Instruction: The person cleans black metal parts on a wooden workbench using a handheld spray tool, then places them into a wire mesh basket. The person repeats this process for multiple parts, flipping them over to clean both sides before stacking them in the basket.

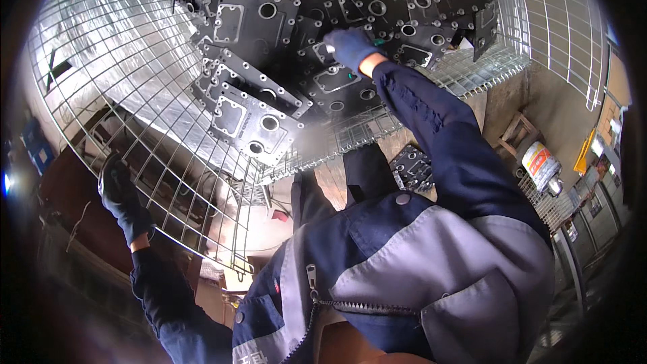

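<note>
My right hand (352,48), in a blue glove, reaches into a wire mesh cage (472,81) over a heap of dark metal plates (259,20). Its fingers are curled in among the plates; whatever they grip is hidden. Nearest it lies a plate (335,79) with a pale rectangular outline. Out at the left, my left hand (121,192), also gloved, is closed at the rim of a wire mesh panel (168,189). A brightly lit flat plate (259,125) with round holes rests tilted at the cage's near left corner.
Another dark plate piece (412,168) lies low beside my legs. To the right are a white and orange container (541,165), a wooden frame (519,131) and a yellow object (585,152). A blue crate (37,145) stands far left. Mesh walls rise around the plates.
</note>
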Motion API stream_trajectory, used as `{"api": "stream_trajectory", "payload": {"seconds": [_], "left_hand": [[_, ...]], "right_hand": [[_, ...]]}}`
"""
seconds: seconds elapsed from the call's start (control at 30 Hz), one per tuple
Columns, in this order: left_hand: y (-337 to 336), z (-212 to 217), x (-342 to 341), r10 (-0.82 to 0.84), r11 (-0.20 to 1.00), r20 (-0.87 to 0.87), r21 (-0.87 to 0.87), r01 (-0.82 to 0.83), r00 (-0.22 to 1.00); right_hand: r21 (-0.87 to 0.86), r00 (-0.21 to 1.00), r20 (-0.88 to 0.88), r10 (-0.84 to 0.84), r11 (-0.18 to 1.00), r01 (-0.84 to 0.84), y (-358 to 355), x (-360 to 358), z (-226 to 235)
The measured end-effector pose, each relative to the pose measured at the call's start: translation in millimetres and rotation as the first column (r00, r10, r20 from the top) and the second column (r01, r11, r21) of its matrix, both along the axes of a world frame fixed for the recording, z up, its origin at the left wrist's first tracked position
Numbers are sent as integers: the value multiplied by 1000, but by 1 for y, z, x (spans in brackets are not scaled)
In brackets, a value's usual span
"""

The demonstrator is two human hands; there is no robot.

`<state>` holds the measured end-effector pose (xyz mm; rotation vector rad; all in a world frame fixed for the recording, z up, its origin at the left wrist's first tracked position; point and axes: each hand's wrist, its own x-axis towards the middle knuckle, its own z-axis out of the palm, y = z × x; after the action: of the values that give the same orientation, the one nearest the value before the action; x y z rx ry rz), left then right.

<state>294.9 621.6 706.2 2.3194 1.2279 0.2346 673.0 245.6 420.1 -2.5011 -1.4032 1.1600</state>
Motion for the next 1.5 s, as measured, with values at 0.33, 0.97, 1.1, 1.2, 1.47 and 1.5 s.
{"api": "stream_trajectory", "payload": {"seconds": [0.33, 0.97, 1.1, 1.2, 1.47, 1.5], "left_hand": [[18, -8, -14, -178, 972, -75, 141, 187, 981], [19, -9, -11, -150, 973, -79, 166, 161, 986], [15, -14, 0, -133, 983, -70, 118, 140, 989], [13, -4, -3, -226, 945, -139, 211, 252, 964], [8, -3, 0, -178, 948, -193, 228, 220, 965], [7, -4, -7, -162, 949, -162, 244, 198, 974]], "right_hand": [[-497, 830, 124, 543, 758, -422, -14, -23, -27], [-471, 784, 327, 527, 810, -348, -210, 156, 114], [-100, 885, 378, 272, 962, -253, -148, 132, 87], [82, 935, 255, 245, 958, -274, -65, 85, 26], [-479, 849, 85, 521, 769, -424, 28, 46, -29], [-422, 835, 42, 549, 767, -483, 19, 45, -23]]}}
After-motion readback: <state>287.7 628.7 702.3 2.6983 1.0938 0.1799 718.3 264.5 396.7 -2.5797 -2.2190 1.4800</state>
